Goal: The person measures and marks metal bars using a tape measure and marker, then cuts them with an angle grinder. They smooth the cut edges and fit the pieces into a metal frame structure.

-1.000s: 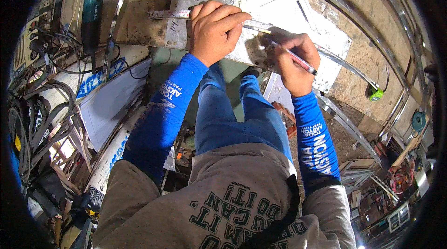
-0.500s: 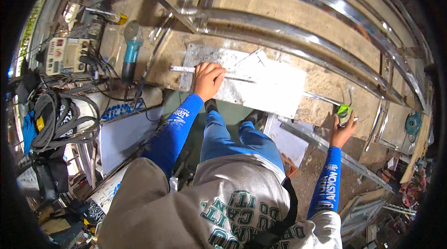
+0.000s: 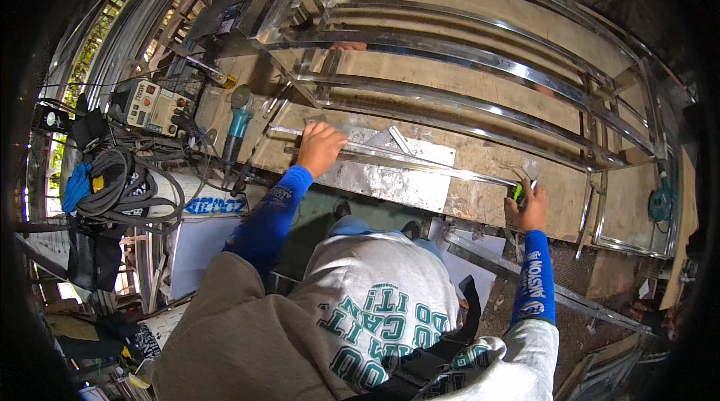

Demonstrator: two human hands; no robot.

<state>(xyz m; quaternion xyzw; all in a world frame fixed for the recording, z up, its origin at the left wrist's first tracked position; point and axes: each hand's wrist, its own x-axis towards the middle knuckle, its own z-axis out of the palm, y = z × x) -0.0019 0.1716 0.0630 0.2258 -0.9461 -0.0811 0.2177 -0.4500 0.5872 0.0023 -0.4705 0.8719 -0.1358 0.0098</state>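
My right hand is closed round a green and black tape measure at the right of the bench. From it a long, thin shiny blade stretches left across a metal plate. My left hand has its fingers curled down over the strip, whose pale end sticks out past the hand. Just under the left hand, a darker bar lies close alongside the strip; its full length is hard to make out. A small square-shaped metal piece rests on the plate's far side.
A shiny metal tube frame covers the bench's far side. Left are a teal angle grinder, a welding machine and coiled cables. Another teal power tool stands far right. Metal tubing lies below the bench edge.
My view has tilted up, showing more of the frame. My right hand with the tape measure has come nearer the plate and my left hand. The left hand stays on the strip.
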